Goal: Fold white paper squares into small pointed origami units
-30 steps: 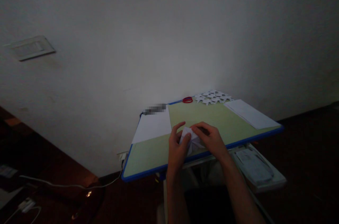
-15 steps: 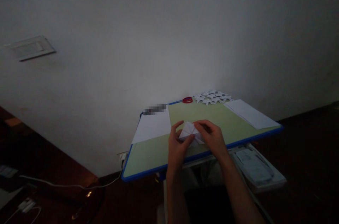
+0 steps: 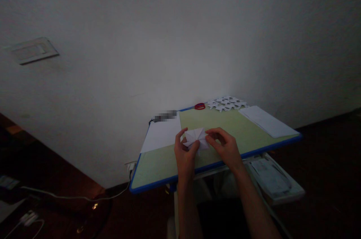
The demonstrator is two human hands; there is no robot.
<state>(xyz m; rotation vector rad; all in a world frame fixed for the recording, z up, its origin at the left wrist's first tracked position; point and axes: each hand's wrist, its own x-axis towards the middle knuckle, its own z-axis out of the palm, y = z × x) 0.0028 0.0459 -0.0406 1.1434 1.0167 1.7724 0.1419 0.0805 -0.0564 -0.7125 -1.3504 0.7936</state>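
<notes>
A creased, folded white paper (image 3: 199,134) is held up over the near part of the green tabletop (image 3: 158,173). My left hand (image 3: 185,154) grips its left and near side, the thumb lying on top and the other fingers partly behind it. At the paper's right edge, my right hand (image 3: 225,146) has thumb and index finger closed in a pinch. Folds fan out from around the paper's middle. What lies on its underside is hidden.
Red-handled scissors (image 3: 199,106) lie at the back edge beside several folded white paper pieces (image 3: 227,103). White sheets (image 3: 267,122) rest at the right, another white sheet (image 3: 162,133) at the left. An open drawer (image 3: 275,178) juts out below the right side.
The folded paper has turned and spread flatter, showing more of its creased face. My left hand has shifted slightly left with it; my right hand has stayed almost in place at the edge.
</notes>
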